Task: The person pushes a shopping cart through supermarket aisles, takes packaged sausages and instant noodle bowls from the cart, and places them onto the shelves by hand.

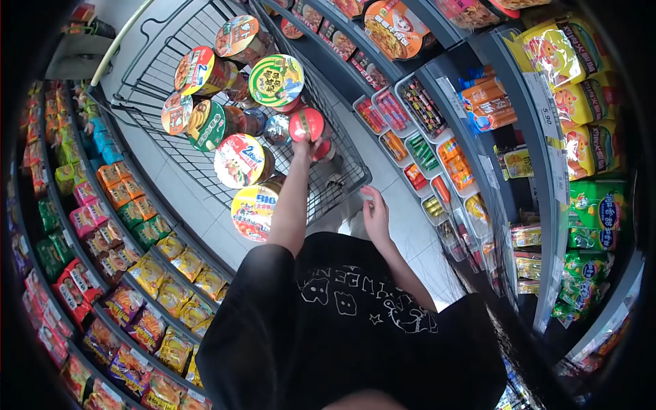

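"Head view, left to right: what are you seeing, taking the shopping cart (355, 162) as our mark?"

"Bagged packets (147, 273) are lining up to the cart's left. Inside it, towards the left, a green-lidded bowl (207, 125) is standing, with a white-lidded tub (239, 160) sitting nearer the wearer."

"And the left hand (304, 147)?"

"It's gripping a red-lidded cup (306, 125) in the cart's right half. The fingertips are hiding behind it, so I can't tell how far round they're going."

"How is that cup lying from the hand?"

"Just past the knuckles, touching them, on the side away from the wearer. Its lid is facing up, so its long axis is running down towards the cart's base. Whether it's resting there, I can't tell."

"Which hand is nearer?"

"The left, clearly. The right hand (376, 213) is hanging just beside the cart's near right corner, fingers curling loosely, nothing showing in them. Farther right of the cart, orange-wrapped packs (456, 164) are lying."
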